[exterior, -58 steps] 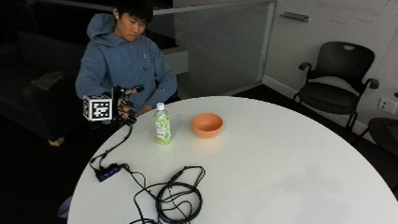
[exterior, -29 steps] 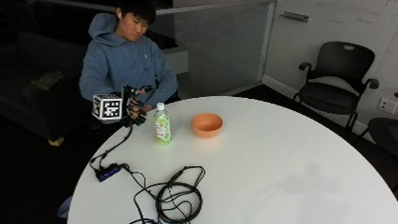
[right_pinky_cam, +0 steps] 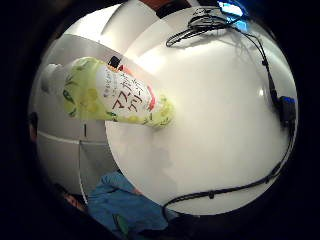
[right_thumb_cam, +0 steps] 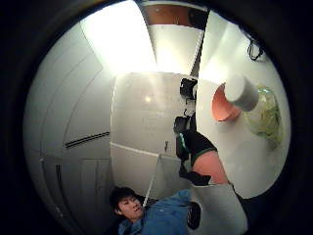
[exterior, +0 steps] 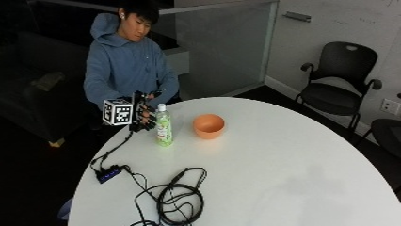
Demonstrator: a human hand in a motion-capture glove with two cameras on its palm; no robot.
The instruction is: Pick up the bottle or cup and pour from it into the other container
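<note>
A pale green plastic bottle (exterior: 164, 125) with a white cap stands upright on the round white table (exterior: 263, 174). An orange bowl (exterior: 208, 125) sits just beside it, toward the table's middle. My gloved right hand (exterior: 144, 116) hovers right next to the bottle on its outer side, fingers spread toward it, a small gap still showing. In the little finger side palm view the bottle (right_pinky_cam: 115, 97) looms large and close. The thumb side palm view shows the bottle's cap (right_thumb_cam: 241, 92) in front of the bowl (right_thumb_cam: 222, 105).
A coil of black cable (exterior: 179, 200) lies near the table's front edge, with a small black hub (exterior: 108, 174) at the left rim. Black office chairs (exterior: 341, 84) stand beyond the table on the right.
My gloved hand has moved rightward, from beyond the table's edge up to the bottle. Bottle and bowl have stayed put.
</note>
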